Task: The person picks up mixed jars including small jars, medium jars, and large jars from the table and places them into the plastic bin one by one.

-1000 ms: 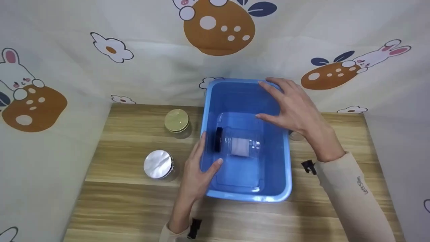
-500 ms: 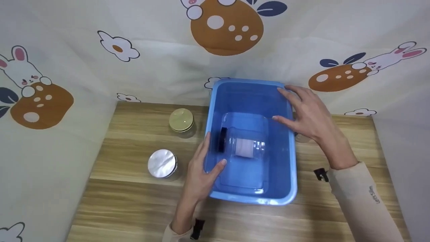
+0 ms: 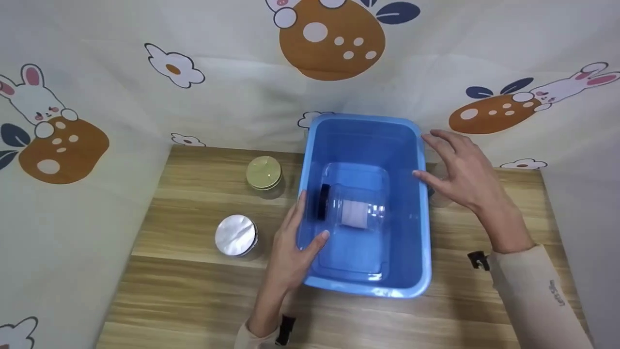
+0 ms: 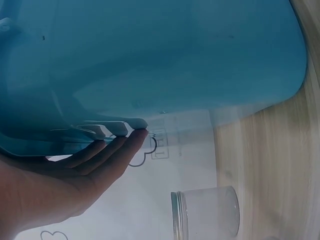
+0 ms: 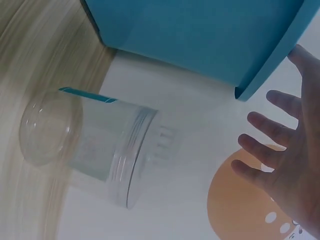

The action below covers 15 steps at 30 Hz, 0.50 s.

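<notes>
A blue plastic tub [image 3: 425, 242] stands on the wooden table, and a clear jar [image 3: 356, 214] with a black lid [image 3: 323, 202] and a pale label lies on its side inside. My left hand [image 3: 287, 259] holds the tub's left rim, thumb inside and fingers along the outer wall. In the left wrist view those fingers [image 4: 117, 155] reach below the rim. My right hand [image 3: 465, 177], fingers spread and nothing in them, is by the tub's right rim. Below it, a clear lidded jar [image 5: 95, 140] stands on the table in the right wrist view.
Left of the tub stand two more clear jars, one with a gold lid [image 3: 264, 172] and one with a silver lid [image 3: 236, 235]. A patterned white cloth [image 3: 232, 92] rises behind and at both sides of the wooden table [image 3: 184, 291].
My right hand has moved from over the tub's inside out to its right rim, fingers still spread. My left hand keeps its hold, and the jar still lies inside the tub.
</notes>
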Each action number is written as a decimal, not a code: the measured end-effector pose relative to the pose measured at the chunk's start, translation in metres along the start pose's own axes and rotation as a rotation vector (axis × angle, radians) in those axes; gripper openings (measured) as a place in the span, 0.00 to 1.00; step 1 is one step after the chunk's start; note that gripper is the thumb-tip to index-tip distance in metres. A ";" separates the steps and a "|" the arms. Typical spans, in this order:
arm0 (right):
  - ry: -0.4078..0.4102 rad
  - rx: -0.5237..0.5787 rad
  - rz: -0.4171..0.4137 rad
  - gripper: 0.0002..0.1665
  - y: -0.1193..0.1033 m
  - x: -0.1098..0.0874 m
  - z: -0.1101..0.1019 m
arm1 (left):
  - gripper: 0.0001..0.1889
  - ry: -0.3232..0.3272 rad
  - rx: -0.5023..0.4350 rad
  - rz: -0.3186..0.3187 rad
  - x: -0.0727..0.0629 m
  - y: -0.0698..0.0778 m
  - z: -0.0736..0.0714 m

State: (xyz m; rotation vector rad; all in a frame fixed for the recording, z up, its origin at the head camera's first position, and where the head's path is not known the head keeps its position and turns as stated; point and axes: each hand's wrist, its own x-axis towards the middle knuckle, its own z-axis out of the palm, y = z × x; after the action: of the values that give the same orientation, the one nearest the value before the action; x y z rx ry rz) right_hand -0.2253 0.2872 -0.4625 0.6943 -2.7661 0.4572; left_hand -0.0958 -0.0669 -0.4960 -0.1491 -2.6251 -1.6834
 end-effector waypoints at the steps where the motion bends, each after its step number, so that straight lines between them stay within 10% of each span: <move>1: 0.004 0.002 -0.002 0.47 0.002 -0.001 0.000 | 0.42 -0.002 -0.003 -0.003 0.000 0.000 0.000; 15: -0.034 0.047 0.086 0.42 0.022 -0.027 0.006 | 0.43 -0.007 -0.011 0.004 -0.001 -0.002 -0.001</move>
State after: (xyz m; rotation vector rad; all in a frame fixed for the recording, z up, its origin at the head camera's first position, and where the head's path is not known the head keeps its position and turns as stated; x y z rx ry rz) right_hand -0.2138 0.3146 -0.4822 0.6003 -2.8345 0.5338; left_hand -0.0948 -0.0685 -0.4970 -0.1609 -2.6189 -1.7001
